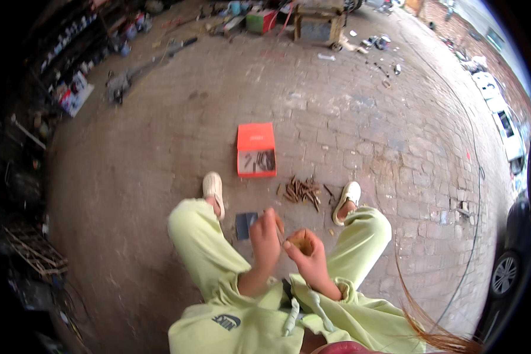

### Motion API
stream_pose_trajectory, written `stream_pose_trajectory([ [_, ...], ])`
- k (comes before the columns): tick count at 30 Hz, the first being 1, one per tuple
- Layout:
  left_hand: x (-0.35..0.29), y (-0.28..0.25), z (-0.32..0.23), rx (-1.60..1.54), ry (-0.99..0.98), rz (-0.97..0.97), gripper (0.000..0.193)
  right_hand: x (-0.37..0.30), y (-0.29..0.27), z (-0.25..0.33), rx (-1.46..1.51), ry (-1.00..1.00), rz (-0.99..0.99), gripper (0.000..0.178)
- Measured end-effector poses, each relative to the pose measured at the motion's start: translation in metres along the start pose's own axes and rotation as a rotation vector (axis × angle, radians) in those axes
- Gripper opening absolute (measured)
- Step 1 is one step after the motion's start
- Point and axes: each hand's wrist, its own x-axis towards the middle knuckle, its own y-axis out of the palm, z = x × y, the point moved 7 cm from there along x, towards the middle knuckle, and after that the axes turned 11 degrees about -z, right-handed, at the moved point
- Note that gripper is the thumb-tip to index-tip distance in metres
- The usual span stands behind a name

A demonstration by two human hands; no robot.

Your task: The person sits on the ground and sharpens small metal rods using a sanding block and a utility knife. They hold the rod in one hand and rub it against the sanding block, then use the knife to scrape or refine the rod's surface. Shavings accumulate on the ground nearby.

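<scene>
Your left hand [266,236] and right hand [310,259] are positioned close together above the brick paving [130,171], both curled; any item between them is too small to identify. Ahead, an open red box [255,136] contains dark, slender pieces [266,160], and a pile of rust-brown rods [301,191] lies near your right shoe [350,196]. A dark flat rectangle [243,227] lies near your left shoe [213,186].

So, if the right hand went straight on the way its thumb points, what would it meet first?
Probably the left hand, or something small in its fingers, close on the left of the right hand; depth is unclear here.
</scene>
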Motion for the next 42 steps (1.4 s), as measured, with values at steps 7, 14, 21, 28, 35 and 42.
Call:
stream_pose_trajectory([
  [7,0.008,0.021,-0.039,-0.392,-0.09,0.224,0.038,0.009,-0.008,0.007,0.376,-0.029,0.025,0.014],
  [14,0.002,0.023,-0.046,-0.415,0.083,0.212,0.034,0.0,0.008,0.016,0.262,0.025,0.051,0.016],
  [21,0.002,0.021,-0.04,-0.487,0.013,0.286,0.035,-0.006,0.007,0.019,0.271,-0.098,0.042,0.014],
  [28,0.001,0.026,-0.041,-0.556,-0.004,0.344,0.043,-0.01,0.005,0.017,0.285,0.027,0.099,0.015],
  [35,-0.01,0.029,-0.044,-0.55,0.013,0.38,0.042,-0.01,0.006,0.011,0.247,0.062,0.088,0.015],
  [42,-0.015,0.024,-0.042,-0.515,0.092,0.338,0.038,-0.013,0.005,0.011,0.236,0.05,0.064,0.015],
])
